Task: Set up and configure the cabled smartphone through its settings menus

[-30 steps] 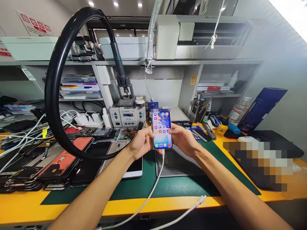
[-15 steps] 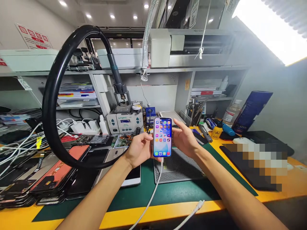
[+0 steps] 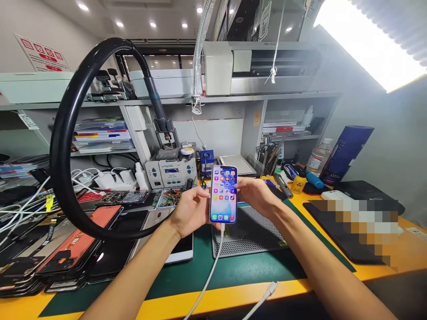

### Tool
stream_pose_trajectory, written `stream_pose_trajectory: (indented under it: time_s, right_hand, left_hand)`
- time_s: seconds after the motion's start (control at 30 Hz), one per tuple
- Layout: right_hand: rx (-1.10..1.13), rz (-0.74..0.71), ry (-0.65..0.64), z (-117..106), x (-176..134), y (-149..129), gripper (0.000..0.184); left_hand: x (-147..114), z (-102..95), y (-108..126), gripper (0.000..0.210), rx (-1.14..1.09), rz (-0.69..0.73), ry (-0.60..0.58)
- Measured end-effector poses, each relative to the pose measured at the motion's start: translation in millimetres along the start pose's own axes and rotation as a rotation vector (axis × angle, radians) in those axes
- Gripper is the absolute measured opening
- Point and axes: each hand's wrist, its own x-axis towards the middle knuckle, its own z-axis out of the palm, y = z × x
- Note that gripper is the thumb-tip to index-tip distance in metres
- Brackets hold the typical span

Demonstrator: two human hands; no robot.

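Observation:
A lit smartphone (image 3: 223, 195) stands nearly upright in front of me, its screen showing rows of app icons. My left hand (image 3: 192, 208) is closed around its left side and lower back. At the right edge, the thumb of my right hand (image 3: 256, 192) reaches onto the screen's border; its other fingers are mostly hidden behind the phone and hand. A white charging cable (image 3: 216, 258) is plugged into the phone's bottom and hangs down over the bench edge. Below the hands, a grey perforated pad (image 3: 248, 242) lies on the green mat (image 3: 180, 281).
Stacked phone screens and housings (image 3: 76, 240) cover the left side. A thick black hose (image 3: 62, 120) loops up from the hot-air station (image 3: 171, 171). A second cable's white plug (image 3: 271, 290) hangs at the front edge. Right: a yellow bottle (image 3: 298, 184) and a black flat slab (image 3: 336, 229).
My right thumb has come down from above the phone's right edge onto the screen's border. The phone sits slightly lower and further left in view, as the whole scene shifts left.

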Motion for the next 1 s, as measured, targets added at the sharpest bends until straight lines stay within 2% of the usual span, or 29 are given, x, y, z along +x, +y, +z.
stream_pose_trajectory:
  time_s: [0.07,0.17,0.37,0.53,0.77,0.9,1.0]
  right_hand:
    - [0.097,0.048,0.009,2.3,-0.7,0.7,0.020]
    - [0.168,0.089,0.048,7.5,1.6,4.6,0.022]
    - [0.208,0.073,0.107,13.6,7.9,12.6,0.028]
    - [0.169,0.014,0.118,14.9,5.9,12.8,0.040]
    - [0.127,-0.161,0.095,18.9,0.3,13.7,0.025]
    - [0.011,-0.242,0.063,20.3,-0.6,16.8,0.022]
    - [-0.062,-0.259,0.086,21.8,-1.8,18.9,0.019]
  left_hand:
    - [-0.5,3.5,2.6,0.054,-0.016,-0.019,0.008]
    - [0.0,7.5,4.4,0.054,-0.022,-0.058,0.082]
    - [5.2,8.0,-6.0,0.050,-0.082,-0.043,0.189]
    - [3.0,10.7,-10.0,0.052,-0.175,-0.101,0.132]
    - [2.2,14.2,-12.4,0.049,-0.194,-0.017,0.173]
    - [6.3,20.8,-23.7,0.052,-0.192,0.070,0.257]
    - [9.1,24.5,-33.3,0.054,-0.178,0.127,0.320]
